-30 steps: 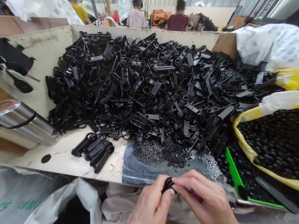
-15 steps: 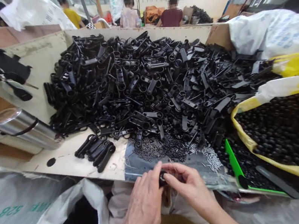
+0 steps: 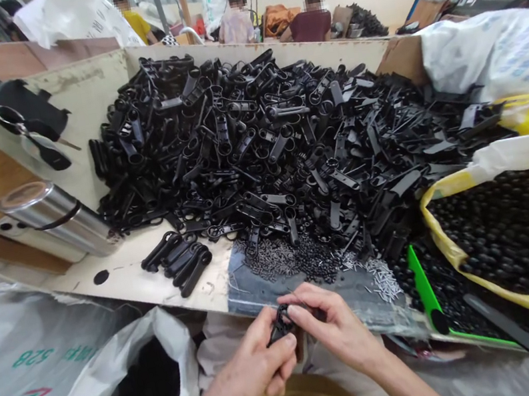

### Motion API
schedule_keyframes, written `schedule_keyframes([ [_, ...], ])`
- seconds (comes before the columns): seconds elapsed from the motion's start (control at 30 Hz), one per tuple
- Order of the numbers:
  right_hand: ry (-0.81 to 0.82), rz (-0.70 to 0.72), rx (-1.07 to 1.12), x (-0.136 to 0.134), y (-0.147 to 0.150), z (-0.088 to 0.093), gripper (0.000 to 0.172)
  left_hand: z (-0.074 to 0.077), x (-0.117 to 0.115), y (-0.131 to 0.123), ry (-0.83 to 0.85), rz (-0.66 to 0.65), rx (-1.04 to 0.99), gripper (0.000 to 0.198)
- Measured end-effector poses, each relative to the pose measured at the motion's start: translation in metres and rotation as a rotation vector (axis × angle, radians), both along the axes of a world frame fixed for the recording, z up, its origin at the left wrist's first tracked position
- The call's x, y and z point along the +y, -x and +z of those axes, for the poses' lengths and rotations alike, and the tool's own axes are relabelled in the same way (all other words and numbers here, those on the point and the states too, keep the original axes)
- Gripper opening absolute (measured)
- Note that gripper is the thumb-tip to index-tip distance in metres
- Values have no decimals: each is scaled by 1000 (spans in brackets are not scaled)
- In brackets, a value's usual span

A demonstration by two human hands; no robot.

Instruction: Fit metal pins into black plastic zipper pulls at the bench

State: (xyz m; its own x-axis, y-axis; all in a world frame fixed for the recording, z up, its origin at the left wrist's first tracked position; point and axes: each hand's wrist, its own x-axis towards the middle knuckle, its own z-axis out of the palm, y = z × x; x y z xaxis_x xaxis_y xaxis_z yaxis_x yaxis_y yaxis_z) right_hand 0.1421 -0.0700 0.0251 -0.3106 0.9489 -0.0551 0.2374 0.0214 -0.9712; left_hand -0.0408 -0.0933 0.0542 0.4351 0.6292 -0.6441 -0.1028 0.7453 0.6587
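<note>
Both my hands meet at the bottom centre, just in front of the table edge. My left hand [image 3: 256, 372] is closed, thumb and fingers pinching a small black plastic part [image 3: 280, 326]. My right hand [image 3: 334, 328] is also closed on the same part from the right, fingertips bent over it. Right behind the hands, small metal pins [image 3: 381, 271] and tiny dark bits [image 3: 285, 259] lie on a grey cloth. A big heap of black plastic handle pieces [image 3: 276, 148] fills the table beyond. A few such pieces [image 3: 178, 260] lie grouped apart at the left.
A steel flask [image 3: 58, 219] and a phone lie at the left by the wooden wall. A yellow bag [image 3: 503, 232] of small black parts and a green bin [image 3: 425, 293] stand at the right. White sacks [image 3: 74, 392] hang below left. Three people sit far behind.
My hands stayed joined on the part and shifted slightly; the left fingers curled tighter under it. The camera view moved a little to the left.
</note>
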Motion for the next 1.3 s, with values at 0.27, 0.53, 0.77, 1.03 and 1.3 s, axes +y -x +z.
schedule_keyframes([
  [0.27, -46, 175, -41, -3, -8, 9, 24, -2, -2, 5, 44, -45, 38, 107],
  [0.53, -35, 208, -87, -9, -12, 15, 25, -18, -12, 9, 13, -96, 4, 85],
  [0.77, -111, -224, -102, -12, -30, 4, 24, -21, 25, -5, -723, -144, 828, 18],
  [1.03, -289, -298, -328, -5, -56, -8, 19, -38, 59, -26, -1058, -207, 1220, 17],
  [1.3, -373, -140, -625, 4, -47, -16, 24, -42, 55, -15, -1187, -217, 1123, 27],
])
